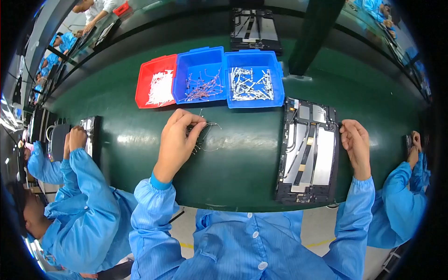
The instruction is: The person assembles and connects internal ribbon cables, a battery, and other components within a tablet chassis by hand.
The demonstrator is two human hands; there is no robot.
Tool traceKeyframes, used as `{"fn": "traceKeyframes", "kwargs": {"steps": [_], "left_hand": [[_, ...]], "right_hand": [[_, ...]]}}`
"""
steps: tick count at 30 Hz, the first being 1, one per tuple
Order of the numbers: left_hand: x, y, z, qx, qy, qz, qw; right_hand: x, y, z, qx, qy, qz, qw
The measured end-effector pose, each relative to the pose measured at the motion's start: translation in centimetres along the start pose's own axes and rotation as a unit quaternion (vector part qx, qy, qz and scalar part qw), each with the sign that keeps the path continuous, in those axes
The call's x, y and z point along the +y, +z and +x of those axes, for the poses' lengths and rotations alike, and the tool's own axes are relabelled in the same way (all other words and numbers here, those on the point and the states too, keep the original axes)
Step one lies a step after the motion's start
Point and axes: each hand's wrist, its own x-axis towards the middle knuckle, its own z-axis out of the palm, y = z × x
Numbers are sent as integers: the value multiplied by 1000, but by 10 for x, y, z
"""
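My left hand point(176, 141) is over the green table with thumb and forefinger pinched at a small bunch of thin wires point(212, 125). Parts of the wires curl out past the fingertips, and the rest is hidden behind the hand. To the right lies an opened tablet-like device point(308, 154), its silver panels, black cables and circuit boards exposed. Close by its upper right edge is my right hand point(356, 144), fingers curled together. Whatever those fingers may hold is too small to make out.
Beyond my hands stand a red bin point(141, 86) of white strips, a blue bin point(198, 58) of reddish wires and another blue bin point(252, 58) of black-and-white strips. Another opened device point(256, 30) lies behind. A dark post point(312, 42) rises at the back. Co-workers sit at both sides.
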Motion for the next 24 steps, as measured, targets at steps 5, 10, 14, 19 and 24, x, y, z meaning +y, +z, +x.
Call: {"fn": "traceKeyframes", "kwargs": {"steps": [5, 10, 14, 19, 24], "left_hand": [[15, -4, 3, 9, 26, -4, 1000], [34, 7, -5, 16, 10, -82, 996], [64, 46, -20, -40, -27, -320, 946], [98, 110, -37, -109, -92, -466, 873], [134, 138, -62, 11, -62, -382, 922]], "right_hand": [[-4, 0, -4, 10, 6, -2, 1000], [-8, 17, -6, 13, -77, -141, 987], [-20, 40, 3, 40, -282, -416, 864], [-30, 61, 3, -45, -239, -527, 814], [-20, 69, -19, -8, -265, -511, 817]]}}
